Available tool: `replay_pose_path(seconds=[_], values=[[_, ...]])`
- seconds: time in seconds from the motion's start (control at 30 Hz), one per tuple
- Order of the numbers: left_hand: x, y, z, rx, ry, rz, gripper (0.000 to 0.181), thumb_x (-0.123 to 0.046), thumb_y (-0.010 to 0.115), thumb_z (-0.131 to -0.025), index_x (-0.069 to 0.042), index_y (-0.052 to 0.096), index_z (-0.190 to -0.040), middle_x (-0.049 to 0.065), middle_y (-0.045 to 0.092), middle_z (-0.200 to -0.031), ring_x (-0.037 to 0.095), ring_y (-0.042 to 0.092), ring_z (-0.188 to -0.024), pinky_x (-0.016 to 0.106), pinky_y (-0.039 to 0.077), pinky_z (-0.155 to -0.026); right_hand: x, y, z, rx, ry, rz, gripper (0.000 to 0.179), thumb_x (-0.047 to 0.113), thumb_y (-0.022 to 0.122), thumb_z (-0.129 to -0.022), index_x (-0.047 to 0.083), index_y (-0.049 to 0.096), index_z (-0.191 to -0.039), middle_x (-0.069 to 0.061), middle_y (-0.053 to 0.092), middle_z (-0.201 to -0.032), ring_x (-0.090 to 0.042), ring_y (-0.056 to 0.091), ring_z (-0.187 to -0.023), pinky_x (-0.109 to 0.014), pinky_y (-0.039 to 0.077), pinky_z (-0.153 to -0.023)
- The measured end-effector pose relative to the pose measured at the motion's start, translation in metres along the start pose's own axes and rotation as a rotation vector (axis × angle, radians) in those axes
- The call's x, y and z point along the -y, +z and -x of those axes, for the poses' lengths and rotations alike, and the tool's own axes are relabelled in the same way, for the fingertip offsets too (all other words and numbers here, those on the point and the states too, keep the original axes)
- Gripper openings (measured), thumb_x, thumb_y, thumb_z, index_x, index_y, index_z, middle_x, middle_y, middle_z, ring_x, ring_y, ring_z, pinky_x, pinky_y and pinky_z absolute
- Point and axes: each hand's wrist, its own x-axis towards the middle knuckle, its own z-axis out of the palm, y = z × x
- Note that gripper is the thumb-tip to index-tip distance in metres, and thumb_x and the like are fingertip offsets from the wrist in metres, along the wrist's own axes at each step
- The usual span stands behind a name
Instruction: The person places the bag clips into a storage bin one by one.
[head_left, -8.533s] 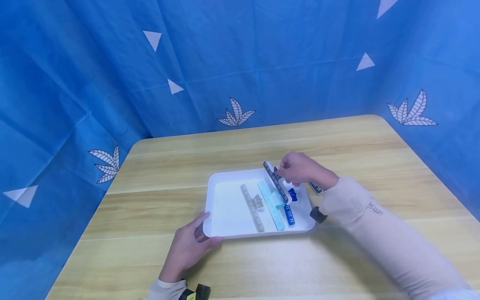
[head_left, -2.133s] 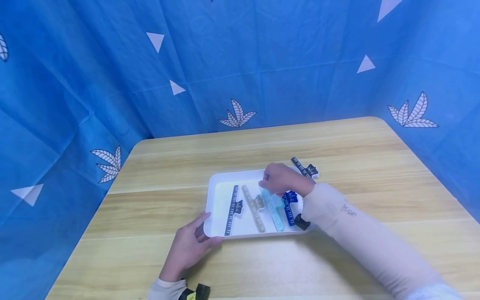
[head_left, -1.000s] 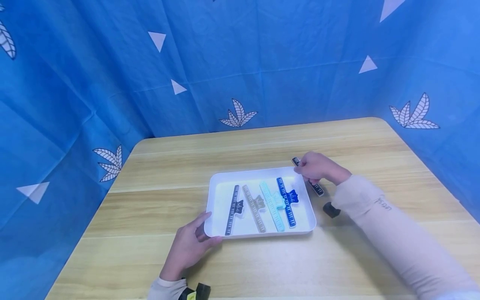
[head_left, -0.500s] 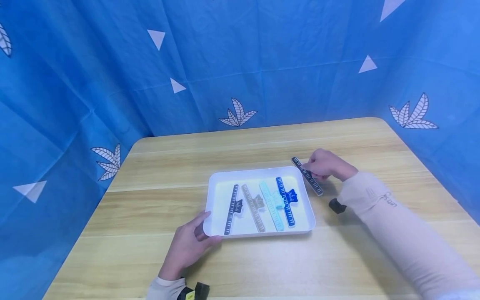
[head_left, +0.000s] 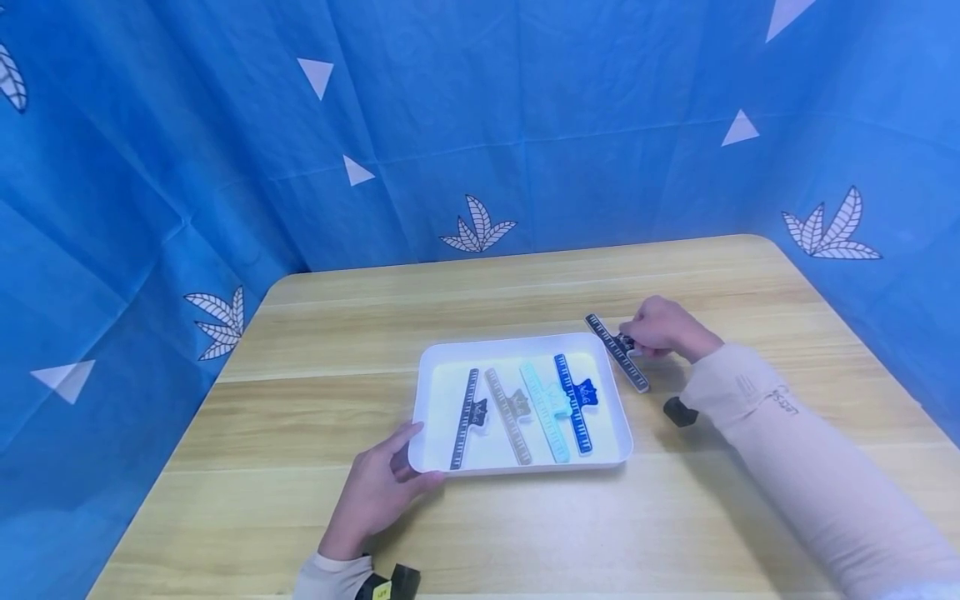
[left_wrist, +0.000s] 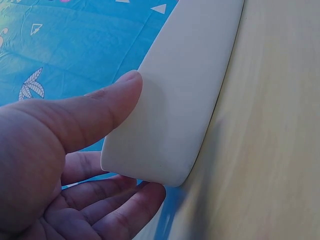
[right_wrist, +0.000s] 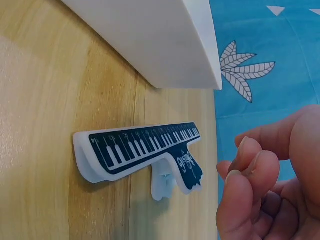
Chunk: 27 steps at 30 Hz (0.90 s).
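Observation:
My left hand [head_left: 384, 487] grips the near-left corner of a white tray [head_left: 480, 472]. In the left wrist view its thumb lies on one outer wall, the other fingers round the corner. Outside the tray's far-right corner, a black clip [right_wrist: 150, 145] with piano-key print lies on the table. My right hand [head_left: 658, 327] is beside this clip's handle, fingers curled; the right wrist view shows a gap between fingertips and clip. Inside the tray lie a dark clip [head_left: 465, 417], a beige clip [head_left: 506, 417], a light blue clip [head_left: 546, 417] and a dark blue clip [head_left: 574, 408], roughly side by side.
The wooden table [head_left: 360, 325] extends round the tray on all sides. A blue patterned curtain [head_left: 600, 125] hangs behind the table and along its sides.
Earlier my right hand held the dark clip over the tray; that clip now lies at the tray's left. My hand then went from the light blue clip to the outside clip and drew back slightly.

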Motion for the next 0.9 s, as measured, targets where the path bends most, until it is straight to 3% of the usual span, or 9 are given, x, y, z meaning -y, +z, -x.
replay_pose_path(seconds=[0.27, 0.53, 0.73, 0.9], values=[[0.0, 0.001, 0.001, 0.0, -0.011, 0.007, 0.077, -0.025, 0.086, -0.072, 0.0, 0.053, -0.137, 0.027, 0.04, -0.145, 0.03, 0.062, -0.111, 0.026, 0.055, -0.083, -0.008, -0.002, -0.002, -0.023, 0.001, 0.004, 0.039, 0.024, 0.051, -0.097, 0.001, 0.06, -0.068, 0.001, 0.05, -0.052, -0.012, 0.048, -0.049, -0.029, 0.051, -0.055], [0.0, 0.001, 0.0, 0.003, -0.005, 0.009, 0.077, -0.026, 0.086, -0.072, 0.0, 0.053, -0.137, 0.026, 0.042, -0.144, 0.031, 0.061, -0.112, 0.027, 0.054, -0.084, -0.015, -0.001, -0.007, 0.017, 0.008, 0.001, 0.042, 0.024, 0.048, -0.098, 0.005, 0.057, -0.061, 0.003, 0.045, -0.048, -0.01, 0.04, -0.043, -0.025, 0.04, -0.05], [0.0, 0.001, 0.0, 0.002, -0.01, 0.018, 0.077, -0.024, 0.086, -0.072, 0.001, 0.052, -0.137, 0.027, 0.041, -0.145, 0.031, 0.061, -0.113, 0.027, 0.054, -0.084, -0.021, 0.001, -0.008, 0.035, 0.006, 0.008, 0.045, 0.023, 0.047, -0.098, 0.011, 0.053, -0.055, 0.004, 0.042, -0.045, -0.01, 0.038, -0.041, -0.028, 0.042, -0.053], [0.002, 0.002, 0.0, 0.001, -0.014, 0.016, 0.077, -0.021, 0.086, -0.072, 0.001, 0.052, -0.137, 0.027, 0.039, -0.146, 0.031, 0.061, -0.113, 0.026, 0.054, -0.084, -0.024, 0.003, -0.008, 0.038, 0.002, -0.002, 0.042, 0.022, 0.047, -0.098, 0.008, 0.056, -0.059, 0.004, 0.044, -0.046, -0.01, 0.039, -0.041, -0.027, 0.042, -0.052]])
